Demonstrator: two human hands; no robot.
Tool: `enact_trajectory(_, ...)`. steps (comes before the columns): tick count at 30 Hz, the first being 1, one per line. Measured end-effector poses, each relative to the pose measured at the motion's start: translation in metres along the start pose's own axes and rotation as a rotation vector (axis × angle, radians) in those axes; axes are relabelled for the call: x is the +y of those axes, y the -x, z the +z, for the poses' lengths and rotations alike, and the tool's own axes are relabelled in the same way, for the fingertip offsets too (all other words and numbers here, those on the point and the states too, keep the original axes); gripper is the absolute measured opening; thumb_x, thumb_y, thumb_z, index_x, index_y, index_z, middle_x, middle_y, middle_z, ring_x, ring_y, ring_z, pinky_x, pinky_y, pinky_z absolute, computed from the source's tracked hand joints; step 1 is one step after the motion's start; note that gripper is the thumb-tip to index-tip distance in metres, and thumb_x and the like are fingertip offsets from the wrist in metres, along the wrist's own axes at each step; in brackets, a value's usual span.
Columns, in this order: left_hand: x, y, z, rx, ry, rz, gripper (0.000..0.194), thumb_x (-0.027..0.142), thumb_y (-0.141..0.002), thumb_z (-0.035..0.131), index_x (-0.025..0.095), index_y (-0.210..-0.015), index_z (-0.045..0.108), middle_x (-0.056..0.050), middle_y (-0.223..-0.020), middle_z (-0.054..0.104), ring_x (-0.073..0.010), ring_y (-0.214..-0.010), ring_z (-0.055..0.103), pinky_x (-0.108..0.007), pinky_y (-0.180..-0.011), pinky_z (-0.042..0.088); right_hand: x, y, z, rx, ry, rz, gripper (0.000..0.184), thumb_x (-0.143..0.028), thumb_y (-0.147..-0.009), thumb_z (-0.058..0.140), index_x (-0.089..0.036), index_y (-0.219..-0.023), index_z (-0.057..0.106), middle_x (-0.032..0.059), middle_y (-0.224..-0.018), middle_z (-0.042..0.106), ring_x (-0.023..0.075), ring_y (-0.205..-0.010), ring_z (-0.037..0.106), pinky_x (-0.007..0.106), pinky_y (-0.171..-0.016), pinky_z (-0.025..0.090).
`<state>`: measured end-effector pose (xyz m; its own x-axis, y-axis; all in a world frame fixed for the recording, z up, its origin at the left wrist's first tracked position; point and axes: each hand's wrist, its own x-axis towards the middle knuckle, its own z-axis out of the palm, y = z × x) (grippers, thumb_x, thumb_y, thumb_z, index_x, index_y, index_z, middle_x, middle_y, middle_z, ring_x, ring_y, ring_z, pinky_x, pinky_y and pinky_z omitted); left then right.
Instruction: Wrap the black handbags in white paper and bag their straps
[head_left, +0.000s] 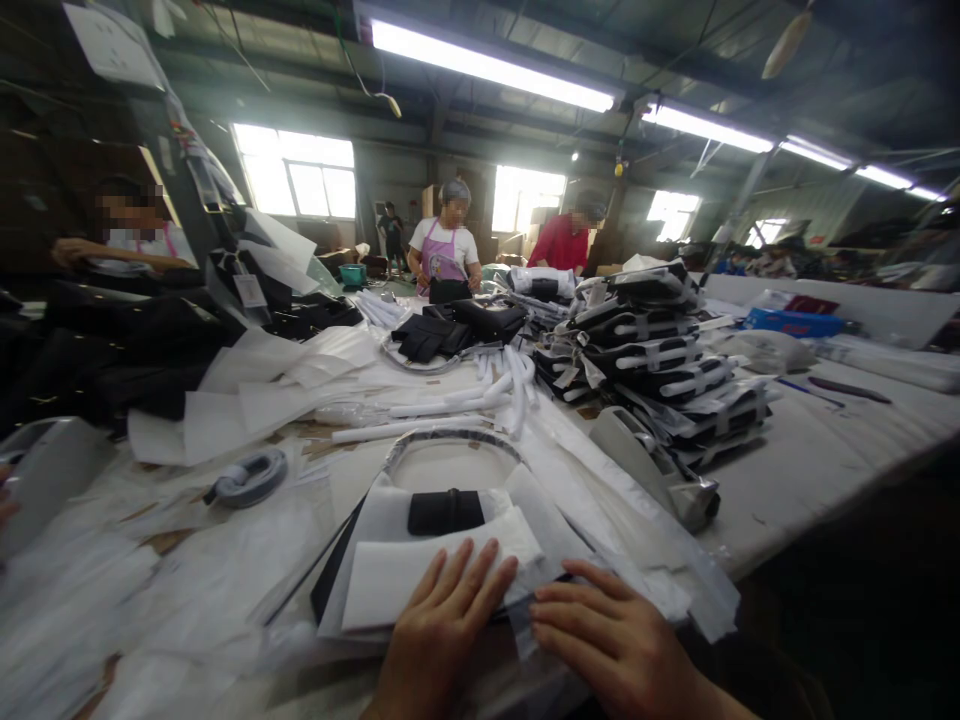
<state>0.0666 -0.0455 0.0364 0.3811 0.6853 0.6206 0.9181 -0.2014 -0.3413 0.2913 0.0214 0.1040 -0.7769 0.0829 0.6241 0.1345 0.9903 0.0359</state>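
Observation:
In front of me a black handbag (324, 590) lies flat on the table, mostly covered by thin white wrapping sheets. Its wrapped handle (457, 436) arches toward the far side. A black flap or strap piece (445, 512) shows through between the sheets. My left hand (454, 600) rests flat with fingers stretched on a folded white foam sheet (390, 580) over the bag. To its right, my right hand (600, 620) lies with fingers extended on the bag's near right edge, touching clear wrapping there. Neither hand grips anything.
Wrapped black bags (660, 350) are stacked at the right, beside a tape dispenser (660, 470). White foam tubes (450, 405) and loose sheets (247, 390) spread behind the bag. A grey coil (251, 477) lies left. Co-workers (444, 240) stand across the table.

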Motion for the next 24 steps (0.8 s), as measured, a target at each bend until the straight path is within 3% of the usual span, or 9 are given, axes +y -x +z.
enact_trajectory(5,0.001,0.001,0.0,-0.048,-0.024,0.025,0.052,0.013,-0.101,0.019,0.028,-0.148,0.035,0.006,-0.147,0.049,-0.0178,-0.127,0.058,-0.035,-0.096,0.058,-0.002,0.004,0.001,0.021,0.047,-0.041,0.018,-0.012,-0.098,0.054,-0.016,-0.108,0.068,0.0017,-0.095,0.079,0.0144,-0.096,0.073,0.036,-0.113,0.042)
enact_trajectory(9,0.0,0.002,-0.001,-0.063,-0.018,0.048,0.051,0.014,-0.101,0.024,0.027,-0.149,0.034,0.004,-0.148,0.048,-0.0185,-0.127,0.058,-0.035,-0.096,0.058,-0.002,-0.008,-0.005,-0.037,-0.067,0.102,0.011,-0.024,-0.098,0.058,-0.02,-0.101,0.067,0.0002,-0.089,0.077,0.0154,-0.087,0.072,0.041,-0.116,0.034)
enact_trajectory(13,-0.001,0.001,-0.003,-0.064,-0.023,0.051,0.053,0.011,-0.099,0.025,0.027,-0.149,0.034,0.004,-0.148,0.047,-0.0183,-0.127,0.058,-0.035,-0.096,0.058,0.008,-0.015,0.002,0.005,-0.037,0.157,0.008,-0.02,-0.098,0.058,-0.022,-0.098,0.066,-0.0014,-0.091,0.076,0.0147,-0.084,0.069,0.038,-0.104,0.041)
enact_trajectory(17,-0.001,0.001,-0.003,-0.076,-0.02,0.066,0.054,0.011,-0.099,0.022,0.025,-0.149,0.033,0.005,-0.149,0.046,-0.0177,-0.127,0.058,-0.035,-0.096,0.058,0.015,-0.011,0.018,-0.08,0.008,0.162,0.011,-0.022,-0.1,0.055,-0.019,-0.099,0.066,0.0023,-0.089,0.073,0.0186,-0.083,0.064,0.033,-0.081,0.049)
enact_trajectory(24,-0.004,0.001,0.002,-0.141,0.033,0.065,0.063,0.004,-0.092,0.033,0.025,-0.151,0.029,0.006,-0.15,0.044,-0.0168,-0.13,0.055,-0.035,-0.097,0.057,0.019,-0.006,0.027,-0.089,0.083,0.085,0.026,-0.019,-0.106,0.039,-0.015,-0.106,0.065,0.0063,-0.095,0.07,0.0195,-0.086,0.06,0.035,-0.083,0.049)
